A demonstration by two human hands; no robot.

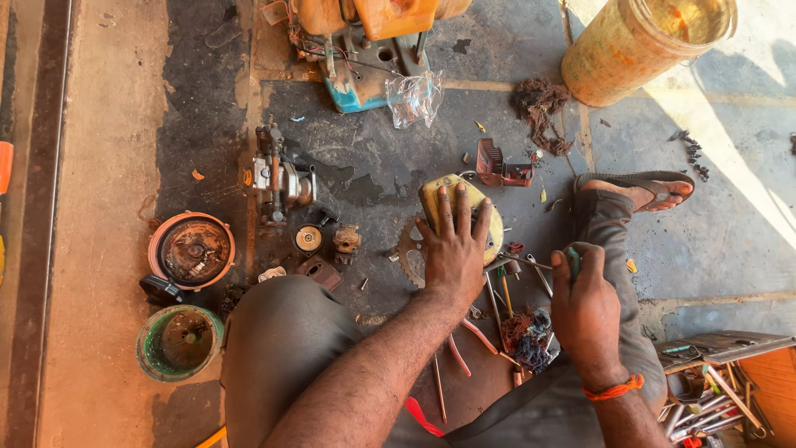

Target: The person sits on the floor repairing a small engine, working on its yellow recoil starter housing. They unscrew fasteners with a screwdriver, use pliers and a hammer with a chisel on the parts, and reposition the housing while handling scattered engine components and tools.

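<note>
Left hand (454,249): fingers spread flat on a grimy yellow rounded metal cover (458,205), gripping nothing.
Right hand (585,311): fingers curled around a green-handled tool (573,260).

left hand (454,249) on yellow cover (461,206), right hand (585,311) gripping tool (573,261)

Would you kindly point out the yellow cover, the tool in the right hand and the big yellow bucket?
yellow cover (431,197): head view, bare left edge.
tool (573,259): head view, green handle tip.
bucket (618,62): head view, side wall.
</note>
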